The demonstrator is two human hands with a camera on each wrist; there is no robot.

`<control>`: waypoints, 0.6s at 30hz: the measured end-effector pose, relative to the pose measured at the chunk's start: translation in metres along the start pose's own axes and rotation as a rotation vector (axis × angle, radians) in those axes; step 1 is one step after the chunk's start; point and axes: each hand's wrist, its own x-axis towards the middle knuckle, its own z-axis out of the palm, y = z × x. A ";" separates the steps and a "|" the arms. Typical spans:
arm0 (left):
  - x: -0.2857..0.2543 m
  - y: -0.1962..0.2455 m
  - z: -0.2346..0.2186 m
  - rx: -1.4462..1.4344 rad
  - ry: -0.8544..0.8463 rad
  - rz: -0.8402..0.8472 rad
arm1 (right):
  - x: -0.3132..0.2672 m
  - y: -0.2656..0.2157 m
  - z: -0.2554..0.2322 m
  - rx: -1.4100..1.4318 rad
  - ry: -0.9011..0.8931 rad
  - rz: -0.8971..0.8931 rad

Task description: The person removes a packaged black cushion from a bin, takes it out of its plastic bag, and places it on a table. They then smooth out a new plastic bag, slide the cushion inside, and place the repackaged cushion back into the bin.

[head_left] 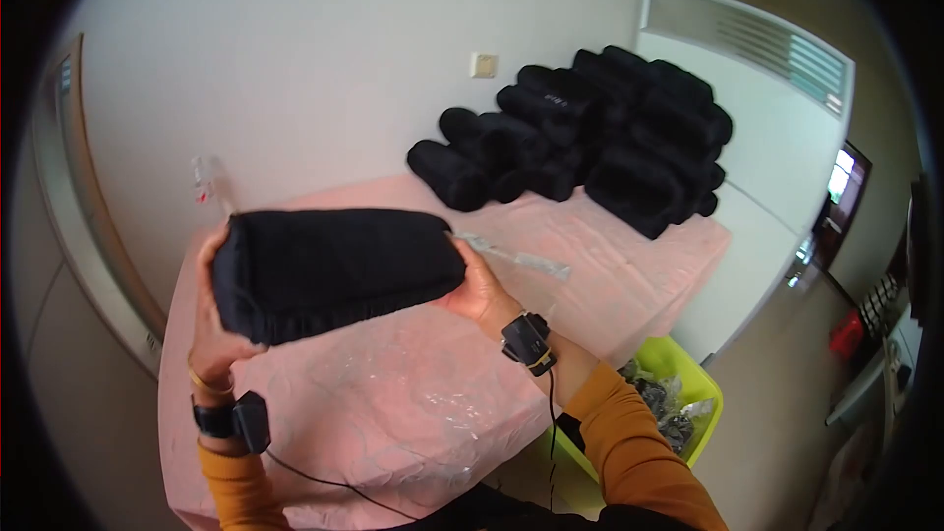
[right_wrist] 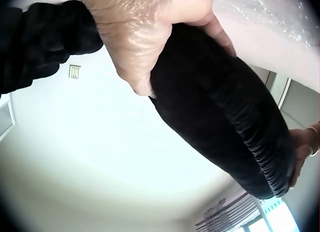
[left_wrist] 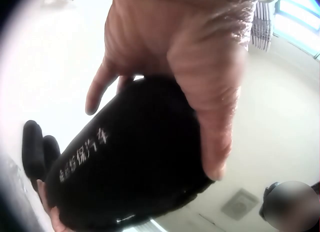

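A black, soft-looking cushion [head_left: 334, 270] is held up over the pink-covered table, lying lengthwise between both hands. My left hand [head_left: 218, 339] grips its left end, thumb on one side and fingers on the other. The right hand [head_left: 480, 287] holds the opposite end. In the left wrist view, white lettering [left_wrist: 82, 154] runs along one face of the cushion. The right wrist view shows a gathered seam [right_wrist: 252, 147] down its length, with the thumb and fingers of the right hand clasping the near end.
Several similar black cushions [head_left: 639, 128] are piled at the table's back right, against the wall and a white partition [head_left: 737, 147]. Clear plastic film lies on the pink cover [head_left: 393, 433]. On the floor at right stands a yellow-green bin [head_left: 710, 403] containing plastic wrapping.
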 end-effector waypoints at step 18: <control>-0.053 -0.093 0.007 -0.616 0.217 -0.791 | -0.002 -0.003 -0.022 -0.877 -0.121 -0.625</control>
